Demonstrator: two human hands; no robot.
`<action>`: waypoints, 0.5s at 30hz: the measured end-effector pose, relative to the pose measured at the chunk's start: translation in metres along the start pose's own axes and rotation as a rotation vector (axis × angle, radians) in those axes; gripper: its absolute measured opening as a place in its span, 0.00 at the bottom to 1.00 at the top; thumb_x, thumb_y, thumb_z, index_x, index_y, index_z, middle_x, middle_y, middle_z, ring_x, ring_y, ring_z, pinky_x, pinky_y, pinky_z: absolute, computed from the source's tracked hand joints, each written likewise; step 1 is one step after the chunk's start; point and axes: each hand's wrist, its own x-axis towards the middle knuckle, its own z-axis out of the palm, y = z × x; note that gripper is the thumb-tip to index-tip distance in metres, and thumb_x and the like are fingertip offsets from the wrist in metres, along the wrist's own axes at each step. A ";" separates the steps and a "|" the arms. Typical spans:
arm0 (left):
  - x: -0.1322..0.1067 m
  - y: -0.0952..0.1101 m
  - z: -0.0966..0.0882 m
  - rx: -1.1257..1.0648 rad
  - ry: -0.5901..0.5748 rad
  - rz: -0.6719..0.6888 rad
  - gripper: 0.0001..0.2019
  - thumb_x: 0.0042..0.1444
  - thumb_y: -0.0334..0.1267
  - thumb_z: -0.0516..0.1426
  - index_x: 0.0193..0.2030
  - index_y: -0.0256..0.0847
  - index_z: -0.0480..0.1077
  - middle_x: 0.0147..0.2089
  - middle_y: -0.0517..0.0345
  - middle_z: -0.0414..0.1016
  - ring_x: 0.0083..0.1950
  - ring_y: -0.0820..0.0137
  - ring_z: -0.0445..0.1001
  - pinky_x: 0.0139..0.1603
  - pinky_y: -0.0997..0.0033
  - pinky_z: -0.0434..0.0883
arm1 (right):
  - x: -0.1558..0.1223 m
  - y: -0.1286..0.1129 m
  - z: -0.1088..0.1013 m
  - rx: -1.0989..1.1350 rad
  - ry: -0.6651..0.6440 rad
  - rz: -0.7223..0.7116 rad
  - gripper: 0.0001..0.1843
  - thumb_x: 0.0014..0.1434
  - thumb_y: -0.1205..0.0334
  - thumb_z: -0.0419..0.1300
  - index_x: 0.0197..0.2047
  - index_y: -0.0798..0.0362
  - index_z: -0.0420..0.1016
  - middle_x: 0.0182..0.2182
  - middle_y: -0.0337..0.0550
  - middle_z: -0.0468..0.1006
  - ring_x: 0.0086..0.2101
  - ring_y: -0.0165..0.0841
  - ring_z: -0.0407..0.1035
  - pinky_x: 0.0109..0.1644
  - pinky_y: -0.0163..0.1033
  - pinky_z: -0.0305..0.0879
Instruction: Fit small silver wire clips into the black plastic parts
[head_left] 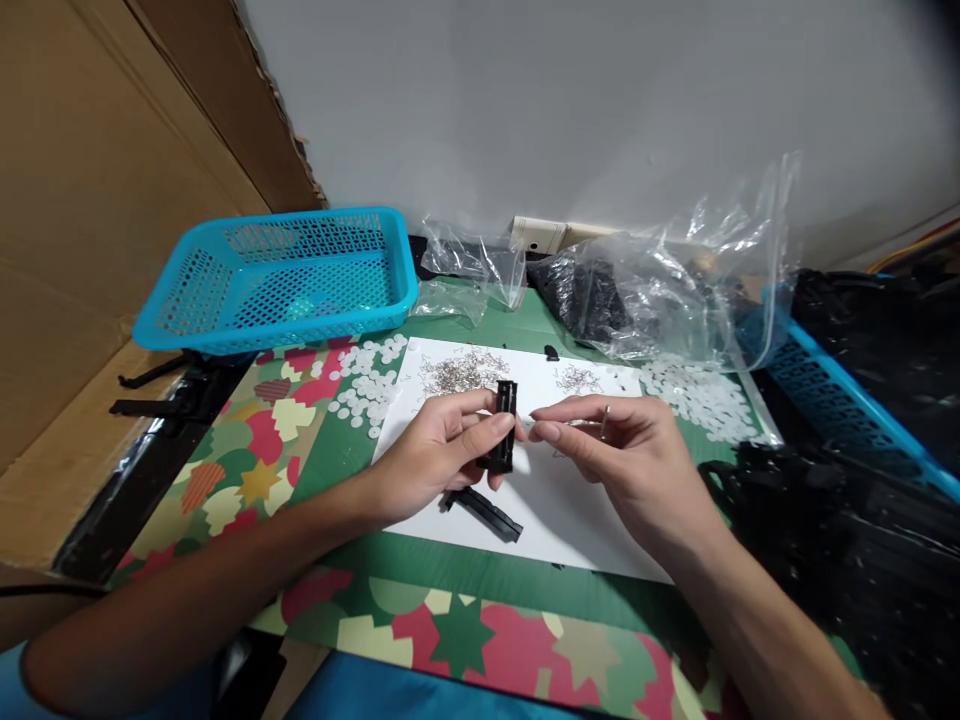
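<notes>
My left hand (442,440) is closed around a narrow black plastic part (506,428), held upright over a white sheet of paper (555,520). Close to its right side, my right hand (615,440) pinches thumb and forefinger together. Something small and pale seems to show at those fingertips, too tiny to name. A thin shiny piece (605,421) shows by the other fingers of that hand; what it is I cannot tell. Below my left hand, a second long black plastic part (486,513) lies on the paper. Small metal pieces (461,373) are heaped behind my hands.
White discs (365,388) lie left of the paper, and more white discs (701,400) lie right. A blue basket (277,325) stands back left. Clear plastic bags (675,290) lie along the wall. Black parts (795,540) and another blue basket (862,400) crowd the right side.
</notes>
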 end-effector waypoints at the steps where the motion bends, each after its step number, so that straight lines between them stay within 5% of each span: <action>1: 0.000 0.000 0.000 -0.004 0.010 -0.007 0.18 0.68 0.53 0.61 0.44 0.37 0.73 0.29 0.61 0.73 0.23 0.80 0.67 0.20 0.83 0.56 | 0.000 0.000 0.001 -0.010 -0.015 -0.019 0.06 0.60 0.56 0.75 0.40 0.46 0.90 0.35 0.46 0.88 0.32 0.35 0.78 0.31 0.38 0.70; 8: 0.000 -0.002 0.001 -0.099 -0.043 -0.020 0.16 0.69 0.50 0.60 0.41 0.39 0.68 0.26 0.67 0.64 0.21 0.82 0.54 0.20 0.82 0.51 | -0.005 0.000 0.006 -0.220 0.045 -0.303 0.07 0.62 0.64 0.72 0.43 0.43 0.91 0.34 0.42 0.78 0.29 0.29 0.69 0.25 0.36 0.57; 15: -0.004 -0.005 0.003 -0.066 -0.014 0.052 0.16 0.73 0.56 0.54 0.52 0.45 0.66 0.34 0.66 0.60 0.26 0.81 0.54 0.24 0.82 0.49 | -0.010 -0.005 0.011 -0.276 0.030 -0.320 0.07 0.63 0.65 0.71 0.42 0.45 0.90 0.33 0.41 0.78 0.26 0.26 0.67 0.23 0.34 0.56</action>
